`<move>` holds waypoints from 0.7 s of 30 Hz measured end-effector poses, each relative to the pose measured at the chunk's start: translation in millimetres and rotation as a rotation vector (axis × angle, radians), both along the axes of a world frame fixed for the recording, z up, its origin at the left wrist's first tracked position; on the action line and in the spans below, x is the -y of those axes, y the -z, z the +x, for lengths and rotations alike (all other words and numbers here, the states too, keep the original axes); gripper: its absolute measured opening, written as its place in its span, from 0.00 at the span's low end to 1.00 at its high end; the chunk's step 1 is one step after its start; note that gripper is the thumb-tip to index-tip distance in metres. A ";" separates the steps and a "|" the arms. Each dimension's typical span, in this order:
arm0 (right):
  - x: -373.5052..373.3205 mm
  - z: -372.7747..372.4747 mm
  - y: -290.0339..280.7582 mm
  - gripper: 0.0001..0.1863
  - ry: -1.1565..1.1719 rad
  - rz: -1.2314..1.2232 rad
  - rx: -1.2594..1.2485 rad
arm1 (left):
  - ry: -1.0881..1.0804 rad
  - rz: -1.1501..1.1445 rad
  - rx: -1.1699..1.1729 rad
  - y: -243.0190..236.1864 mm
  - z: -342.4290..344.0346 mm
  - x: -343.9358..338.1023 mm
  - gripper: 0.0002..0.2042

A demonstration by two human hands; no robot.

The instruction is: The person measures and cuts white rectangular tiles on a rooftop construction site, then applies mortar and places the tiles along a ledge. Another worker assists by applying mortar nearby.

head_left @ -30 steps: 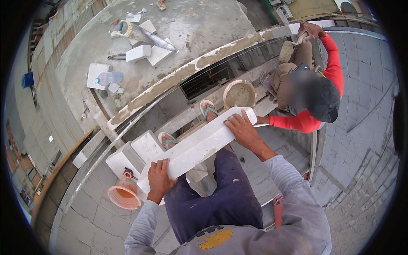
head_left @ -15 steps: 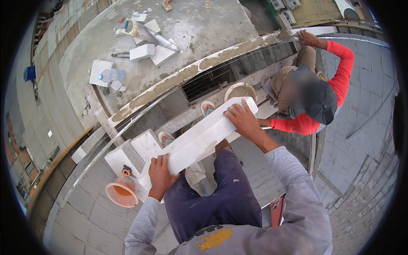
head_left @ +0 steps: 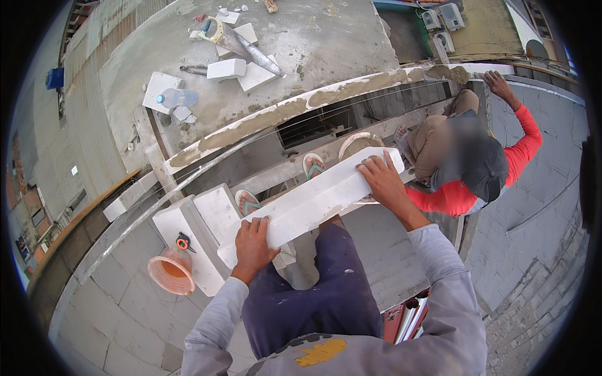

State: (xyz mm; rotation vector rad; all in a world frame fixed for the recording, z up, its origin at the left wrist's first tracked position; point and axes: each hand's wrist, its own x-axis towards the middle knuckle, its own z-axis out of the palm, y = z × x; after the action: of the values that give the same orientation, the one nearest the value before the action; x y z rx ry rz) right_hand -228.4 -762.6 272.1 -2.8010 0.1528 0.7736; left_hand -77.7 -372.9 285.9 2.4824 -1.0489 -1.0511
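Note:
Both my hands hold a long white lightweight concrete block (head_left: 316,203) across my thighs, its right end tilted away from me. My left hand (head_left: 254,247) wraps over the near-left end, thumb on the upper edge. My right hand (head_left: 384,183) grips the far-right end with its fingers over the top. The undersides of both grips are hidden. Below and beyond the block, my sandalled feet rest near a bucket of grey mortar (head_left: 362,143). Ahead runs a low ledge of white blocks topped with wet mortar (head_left: 326,94).
To the right, a co-worker in red sleeves (head_left: 527,135) crouches, one hand at the ledge. White blocks (head_left: 194,241) and an orange-pink bucket (head_left: 172,272) stand at left. A handsaw (head_left: 232,41), block offcuts (head_left: 227,69) and a water bottle (head_left: 177,98) lie on the slab; an opening (head_left: 313,128) gapes below the ledge.
My view has shifted, so the surroundings sit further right and lower. The block stays in both my hands. The co-worker's far hand has moved right along the ledge.

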 end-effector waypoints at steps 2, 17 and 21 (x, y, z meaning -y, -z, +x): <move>5.7 -8.9 4.4 0.46 -0.017 -0.031 0.047 | 0.006 -0.001 -0.011 -0.7 -2.1 6.3 0.42; 44.0 -20.2 18.1 0.37 -0.041 -0.056 0.105 | -0.003 -0.032 0.008 -3.9 -10.0 42.0 0.42; 50.7 -15.6 12.0 0.35 -0.013 -0.030 0.093 | -0.005 -0.014 0.004 -6.4 -11.4 51.3 0.41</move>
State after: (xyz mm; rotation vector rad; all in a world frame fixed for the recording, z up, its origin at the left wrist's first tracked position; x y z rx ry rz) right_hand -244.1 -813.3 260.1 -2.8624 0.1320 0.6471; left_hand -89.0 -424.2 292.4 2.4759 -1.0476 -1.0337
